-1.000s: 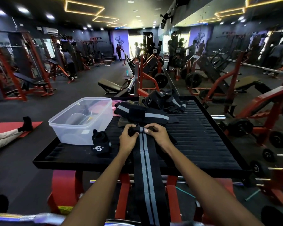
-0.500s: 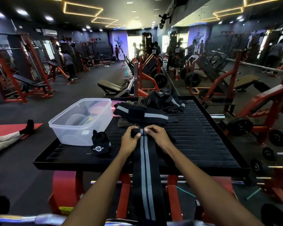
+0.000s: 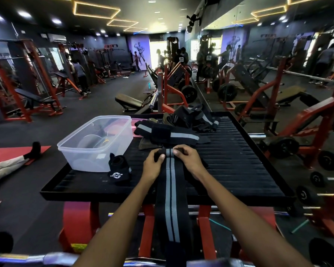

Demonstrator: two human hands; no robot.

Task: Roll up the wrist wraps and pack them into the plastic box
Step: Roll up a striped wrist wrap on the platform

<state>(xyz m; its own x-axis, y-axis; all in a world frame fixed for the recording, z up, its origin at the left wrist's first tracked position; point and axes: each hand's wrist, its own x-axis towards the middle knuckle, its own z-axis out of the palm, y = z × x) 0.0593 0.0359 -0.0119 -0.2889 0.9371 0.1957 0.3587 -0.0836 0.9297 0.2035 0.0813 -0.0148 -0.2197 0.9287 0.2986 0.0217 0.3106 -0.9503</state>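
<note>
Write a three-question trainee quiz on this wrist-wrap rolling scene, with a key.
1. True or false: both hands pinch the far end of the striped wrap.
2. Which side of the platform holds the plastic box? A) person's left B) person's right
3. Fill in: the rolled wrap with the white logo lies ___ the box.

Key: 1 true, left hand and right hand; 2 A; 3 beside.

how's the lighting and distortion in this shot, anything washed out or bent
Head view: dim gym, the bright doorway at the back blows out; wide-angle bends equipment frames at the edges; the wrist wrap and both hands are sharp; the plastic box shows faint glare.
</note>
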